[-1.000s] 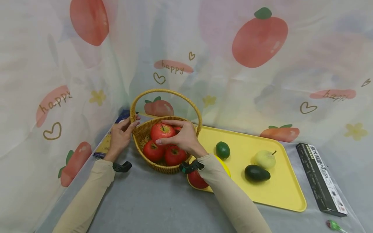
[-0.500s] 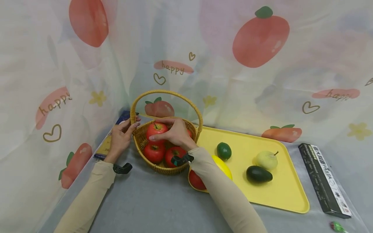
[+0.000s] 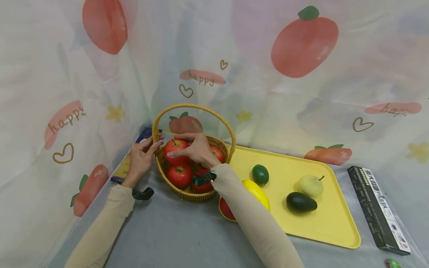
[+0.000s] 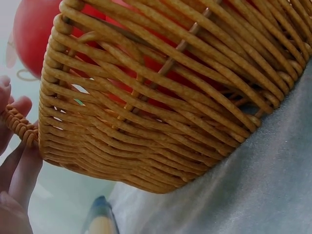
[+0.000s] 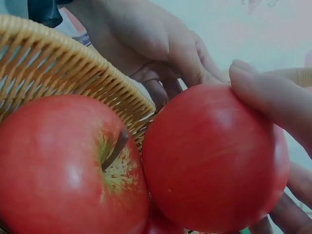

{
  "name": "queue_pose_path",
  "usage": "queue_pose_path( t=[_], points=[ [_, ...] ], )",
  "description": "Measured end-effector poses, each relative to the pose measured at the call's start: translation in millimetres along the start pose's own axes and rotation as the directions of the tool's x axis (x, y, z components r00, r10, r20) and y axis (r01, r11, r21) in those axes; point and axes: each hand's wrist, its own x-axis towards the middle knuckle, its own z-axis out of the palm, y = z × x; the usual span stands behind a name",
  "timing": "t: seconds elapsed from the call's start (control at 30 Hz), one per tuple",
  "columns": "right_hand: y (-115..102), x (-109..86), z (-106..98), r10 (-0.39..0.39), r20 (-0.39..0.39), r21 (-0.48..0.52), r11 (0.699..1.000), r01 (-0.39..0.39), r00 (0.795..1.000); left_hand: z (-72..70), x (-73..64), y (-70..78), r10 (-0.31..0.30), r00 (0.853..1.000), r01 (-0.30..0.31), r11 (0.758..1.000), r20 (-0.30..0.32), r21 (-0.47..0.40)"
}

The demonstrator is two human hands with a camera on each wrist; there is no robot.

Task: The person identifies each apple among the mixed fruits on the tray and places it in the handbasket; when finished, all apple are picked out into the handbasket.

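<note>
A wicker basket (image 3: 187,196) with a tall arched handle (image 3: 192,107) holds several red apples. My left hand (image 3: 141,159) grips the handle's left base at the rim; in the left wrist view its fingers (image 4: 24,170) close around the wrapped cane. With thumb and fingers, my right hand (image 3: 201,149) holds a red apple (image 3: 175,152) at the basket's left side, above another apple (image 3: 180,175). In the right wrist view the held apple (image 5: 214,161) sits right against a second apple with a stem (image 5: 63,170). The right forearm partly covers the front apples.
Right of the basket lies a yellow tray (image 3: 321,230) with a green lime-like fruit (image 3: 260,174), a pear (image 3: 310,186), an avocado (image 3: 301,202), a yellow fruit (image 3: 257,191) and a red fruit (image 3: 226,209). A black pasta box (image 3: 377,212) lies farther right. A blue-and-yellow packet (image 3: 122,169) lies behind the left hand.
My right hand has carried the apple leftward and slightly lower within the basket, toward its left wall. The left hand keeps its grip on the handle base.
</note>
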Motion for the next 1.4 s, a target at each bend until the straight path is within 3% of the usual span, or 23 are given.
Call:
queue_pose_path(
  t=[0.23,0.43,0.57,0.73,0.9,1.07,1.27,1.4],
  points=[
    [0,7.9,3,-0.005,0.026,0.002,1.000,0.005,1.000,1.9,3.2,1.7,0.008,1.000,-0.008,1.000,-0.001,0.024],
    [3,10.4,8,0.004,0.046,-0.131,0.991,0.002,0.999,5.0,4.5,2.1,0.002,1.000,-0.002,1.000,0.008,0.018],
    [10,11.0,10,0.010,0.089,-0.272,0.962,0.014,0.996,5.7,2.5,3.0,-0.018,1.000,0.017,0.999,0.010,0.049],
    [12,10.6,11,-0.047,0.126,-0.382,0.920,0.092,0.991,6.9,2.2,3.9,-0.006,1.000,0.005,0.999,0.017,0.052],
    [9,9.7,11,-0.028,0.164,-0.408,0.908,0.094,0.986,6.3,0.9,5.1,-0.010,1.000,0.008,0.998,0.020,0.070],
    [4,9.8,13,-0.029,0.195,-0.464,0.878,0.119,0.980,5.0,-0.2,7.8,-0.011,1.000,0.010,0.998,0.022,0.060],
    [-1,10.1,16,-0.016,0.239,-0.509,0.849,0.140,0.971,3.1,0.2,5.2,-0.013,1.000,0.014,0.999,-0.011,0.048],
    [1,6.2,15,0.001,0.286,-0.492,0.859,0.145,0.958,2.0,-2.9,1.0,-0.029,0.999,0.030,0.999,-0.028,0.019]
  ],
)
